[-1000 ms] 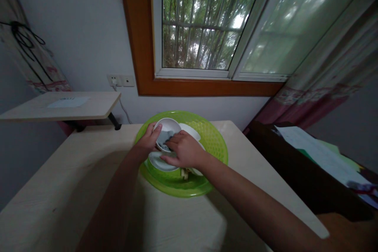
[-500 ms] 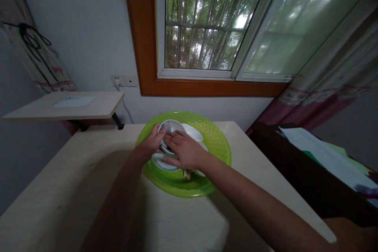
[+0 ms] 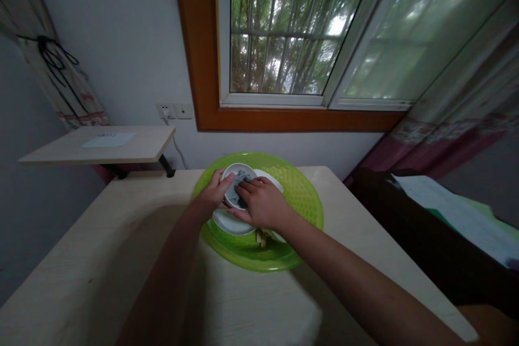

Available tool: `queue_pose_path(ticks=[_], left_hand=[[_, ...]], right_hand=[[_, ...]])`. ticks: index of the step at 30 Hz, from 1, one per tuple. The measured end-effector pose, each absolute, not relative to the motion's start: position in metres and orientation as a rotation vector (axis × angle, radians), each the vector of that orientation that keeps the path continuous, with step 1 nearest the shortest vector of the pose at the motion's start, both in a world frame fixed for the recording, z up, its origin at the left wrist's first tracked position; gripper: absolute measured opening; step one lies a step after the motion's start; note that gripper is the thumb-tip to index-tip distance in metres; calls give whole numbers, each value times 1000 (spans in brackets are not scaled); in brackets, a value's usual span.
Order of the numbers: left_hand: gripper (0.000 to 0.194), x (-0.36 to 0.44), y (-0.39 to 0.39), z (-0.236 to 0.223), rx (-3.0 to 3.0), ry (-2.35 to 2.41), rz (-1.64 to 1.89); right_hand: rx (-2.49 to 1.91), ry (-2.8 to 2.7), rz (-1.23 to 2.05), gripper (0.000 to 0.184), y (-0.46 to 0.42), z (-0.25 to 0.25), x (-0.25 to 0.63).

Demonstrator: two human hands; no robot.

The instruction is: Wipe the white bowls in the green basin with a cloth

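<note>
My left hand (image 3: 211,194) is closed on the left side of a small white bowl (image 3: 238,165), thumb over the rim. The bowl is tipped toward me, above a round green plastic basket (image 3: 304,203). Inside the bowl lies a crumpled grey-blue cloth (image 3: 242,177). My right hand (image 3: 265,203) reaches into the bowl and presses its fingers on the cloth, thumb by the lower rim. A white dish (image 3: 233,224) sits just below the bowl, and another white dish (image 3: 270,177) shows partly behind my right hand. Small light-brown pieces (image 3: 261,238) lie under my right wrist.
The basket stands on a pale wooden table (image 3: 251,303) near the wall. At the left is a raised shelf (image 3: 150,146) with a paper (image 3: 108,139) on it. Papers (image 3: 450,208) lie on a dark surface to the right. A barred window (image 3: 284,38) is behind.
My right hand has drawn its fingers in on the cloth, uncovering more of it and the bowl. My left hand keeps its hold. The whole view has shifted slightly.
</note>
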State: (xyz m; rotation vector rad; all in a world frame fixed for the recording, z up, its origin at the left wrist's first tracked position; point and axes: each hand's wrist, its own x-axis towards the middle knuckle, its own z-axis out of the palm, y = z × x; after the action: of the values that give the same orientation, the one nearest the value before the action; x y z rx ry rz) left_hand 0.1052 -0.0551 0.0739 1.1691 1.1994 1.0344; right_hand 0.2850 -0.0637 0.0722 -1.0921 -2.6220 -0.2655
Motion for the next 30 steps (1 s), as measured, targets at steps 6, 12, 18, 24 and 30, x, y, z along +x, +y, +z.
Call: queue_pose_path(ticks=[6, 12, 18, 24, 30], left_hand=[[57, 102, -53, 68, 1183, 1209, 1056], [61, 99, -50, 61, 1203, 1174, 1055], [61, 100, -50, 60, 1198, 1159, 1028], [55, 102, -48, 60, 1190, 1140, 1005], [51, 105, -54, 70, 1208, 1188, 1007]], right_hand=[[-1035, -2673, -256, 55, -63, 74, 285], [-859, -2708, -137, 49, -62, 73, 290], [-707, -2655, 44, 49, -61, 73, 291], [-760, -2662, -58, 60, -61, 70, 288], [-919, -2637, -163, 60, -61, 68, 285]])
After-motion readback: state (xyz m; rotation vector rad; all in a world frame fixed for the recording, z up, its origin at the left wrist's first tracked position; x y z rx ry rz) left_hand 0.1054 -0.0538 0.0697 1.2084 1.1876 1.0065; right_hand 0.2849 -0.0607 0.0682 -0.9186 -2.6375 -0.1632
